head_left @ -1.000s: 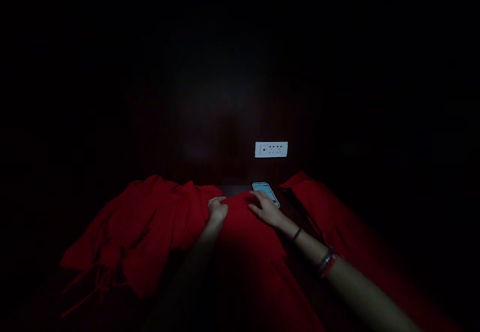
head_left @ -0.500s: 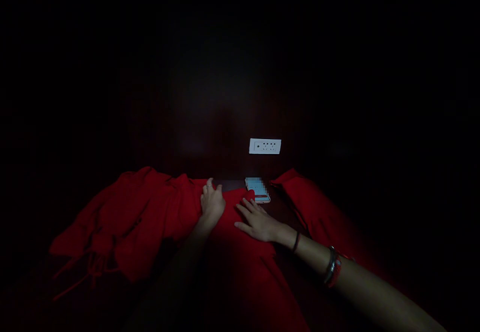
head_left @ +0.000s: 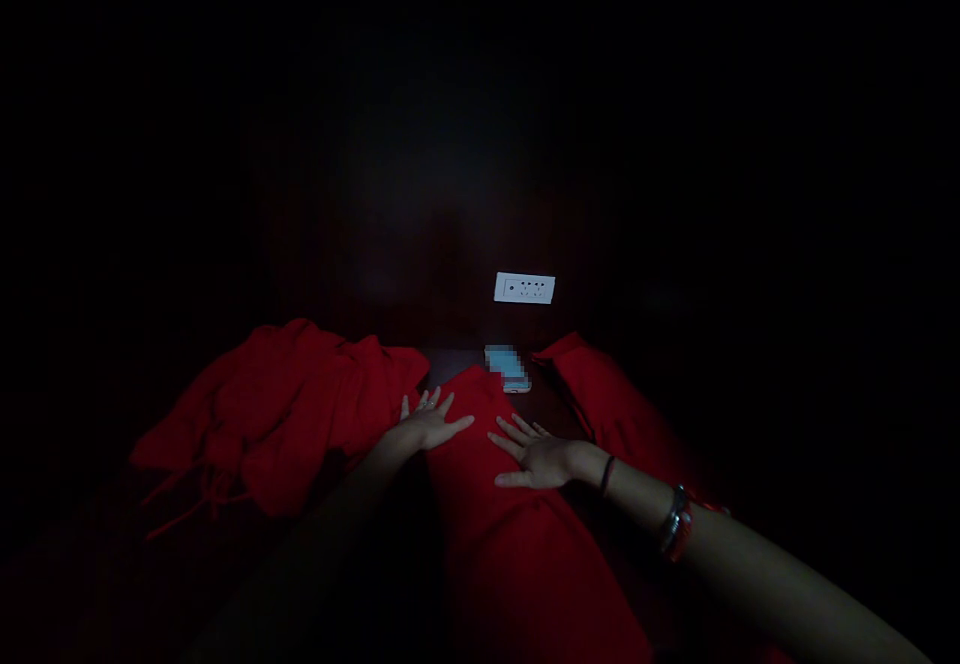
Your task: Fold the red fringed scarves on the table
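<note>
A long strip of red cloth (head_left: pixel 495 534), seemingly part of a garment, runs from the middle toward the bottom of the view. My left hand (head_left: pixel 435 426) lies with fingers spread at its left edge, palm down. On its right side rests my right hand (head_left: pixel 536 456), flat and with fingers apart, nearer to me than the phone. Neither hand grips anything. Left of my left hand is a crumpled heap of red cloth (head_left: pixel 292 414) with thin ties hanging from it. Darkness hides much of the cloth's lower part.
A phone (head_left: pixel 508 368) with a lit, blurred screen lies just beyond the cloth. Above it, a white socket plate (head_left: pixel 524 288) is set in the dark wall. To the right stretches another red cloth piece (head_left: pixel 619 404). The surroundings are very dark.
My left hand has gone from bent fingers on the cloth to spread fingers, slightly nearer to me. My right hand has slid a little toward me and right. The view has shifted slightly.
</note>
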`<state>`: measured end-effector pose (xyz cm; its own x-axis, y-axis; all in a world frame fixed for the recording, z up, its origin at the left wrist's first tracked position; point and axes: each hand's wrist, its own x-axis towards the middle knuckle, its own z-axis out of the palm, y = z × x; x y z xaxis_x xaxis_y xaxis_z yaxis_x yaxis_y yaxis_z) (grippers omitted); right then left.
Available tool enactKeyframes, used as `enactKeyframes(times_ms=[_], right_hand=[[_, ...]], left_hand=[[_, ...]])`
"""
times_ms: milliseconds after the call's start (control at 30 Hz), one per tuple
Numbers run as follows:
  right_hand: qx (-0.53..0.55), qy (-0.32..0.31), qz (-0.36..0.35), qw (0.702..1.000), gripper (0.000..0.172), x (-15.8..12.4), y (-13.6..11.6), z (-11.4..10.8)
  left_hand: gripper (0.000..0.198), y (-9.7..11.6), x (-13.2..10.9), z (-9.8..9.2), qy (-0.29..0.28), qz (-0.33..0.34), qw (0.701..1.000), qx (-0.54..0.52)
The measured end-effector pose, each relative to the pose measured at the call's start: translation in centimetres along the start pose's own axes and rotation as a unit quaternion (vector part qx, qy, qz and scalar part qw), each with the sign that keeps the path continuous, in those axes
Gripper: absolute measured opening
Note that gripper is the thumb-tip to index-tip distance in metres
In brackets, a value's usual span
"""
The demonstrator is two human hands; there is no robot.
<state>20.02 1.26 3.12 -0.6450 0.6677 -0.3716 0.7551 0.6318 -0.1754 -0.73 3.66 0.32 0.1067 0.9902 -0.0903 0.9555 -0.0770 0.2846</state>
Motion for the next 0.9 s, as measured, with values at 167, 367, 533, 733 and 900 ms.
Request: enactKeyframes(times_ms=[167, 367, 533, 733, 900], right_hand=[[0.016, 0.082, 0.019, 0.996, 0.081, -0.6, -2.3, -0.8], [-0.017, 0.142, 0.063, 0.988, 0.075, -1.2, -4.1, 4.1], [-0.001, 0.075, 0.058, 0.995, 0.079, -2.3, -2.9, 2.3], [0.022, 0.191, 0.064, 0.979, 0.075, 0.0, -3.5, 0.1], [-0.007, 0.156, 0.068, 0.985, 0.074, 0.6, -3.9, 3.7]], left_hand=[[0.054, 0.3, -0.6, 0.2, 0.069, 0.126, 0.989, -0.012], [0.06, -1.1, 1.0, 0.6, -0.064, 0.062, 0.995, -0.039], [0.071, -0.2, 1.1, -0.6, -0.082, 0.03, 0.996, -0.007], [0.054, 1.4, 2.8, -2.0, -0.046, 0.137, 0.99, 0.002], [0.056, 1.0, 4.4, -0.8, -0.104, 0.108, 0.989, -0.01]])
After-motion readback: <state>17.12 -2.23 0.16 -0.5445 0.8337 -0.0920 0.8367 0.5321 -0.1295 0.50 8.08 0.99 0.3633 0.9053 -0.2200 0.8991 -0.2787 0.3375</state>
